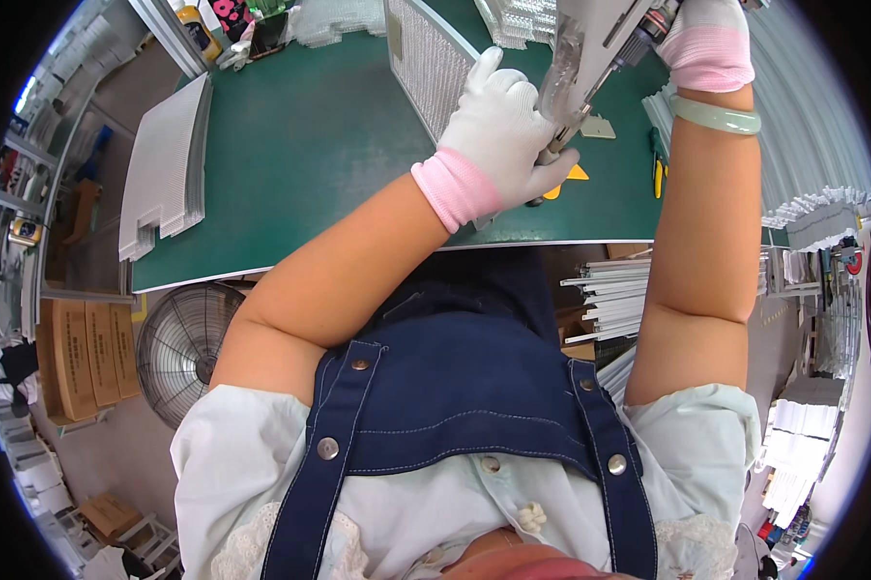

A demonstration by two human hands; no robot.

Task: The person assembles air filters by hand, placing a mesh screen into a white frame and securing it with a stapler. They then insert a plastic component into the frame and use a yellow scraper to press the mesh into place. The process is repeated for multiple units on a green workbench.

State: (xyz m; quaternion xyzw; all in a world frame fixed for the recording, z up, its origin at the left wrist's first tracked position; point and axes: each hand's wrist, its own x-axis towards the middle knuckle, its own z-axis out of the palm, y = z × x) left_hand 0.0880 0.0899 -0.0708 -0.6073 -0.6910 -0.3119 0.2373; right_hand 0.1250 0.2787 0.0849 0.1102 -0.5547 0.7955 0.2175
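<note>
A green worktop (300, 145) spans the upper part of the view. On its left end lies a stack of white ribbed sheets (165, 164) with notched corners. Near the right edge lie a tool with yellow handles (657, 164) and a small yellow triangular piece (577, 173), beside a pale flat tag (598, 127). Below the worktop's left front stands a round wire-guarded fan (186, 348) on the floor, with brown cardboard boxes (87, 358) further left. Bundles of white strips (609, 300) sit under the right side (more pale stacks (812, 208) line the far right).
</note>
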